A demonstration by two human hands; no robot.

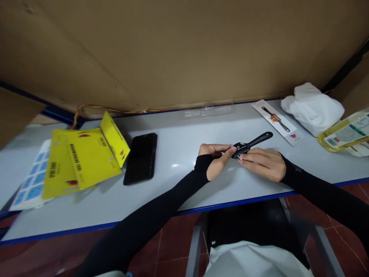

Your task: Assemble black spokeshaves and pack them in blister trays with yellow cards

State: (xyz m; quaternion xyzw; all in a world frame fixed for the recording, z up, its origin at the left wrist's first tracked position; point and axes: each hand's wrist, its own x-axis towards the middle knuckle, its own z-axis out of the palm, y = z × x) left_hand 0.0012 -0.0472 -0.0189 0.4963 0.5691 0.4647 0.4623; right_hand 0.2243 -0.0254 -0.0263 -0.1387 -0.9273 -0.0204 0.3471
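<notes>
A small black-handled kitchen tool (253,141) lies low over the grey table (178,154), its handle pointing up and right. My left hand (217,159) pinches the tool's head end with thumb and fingers. My right hand (263,163) rests just below the handle, its fingertips touching the head end too. Both arms wear black sleeves. What the fingers cover at the head is hidden.
A black phone (141,157) lies left of my hands, beside yellow cards (83,156) and a blue label sheet (30,181). A printed backing card (278,121), clear blister plastic (207,110), a white cloth (313,107) and a yellow packet (344,132) sit at the back right. Cardboard walls stand behind.
</notes>
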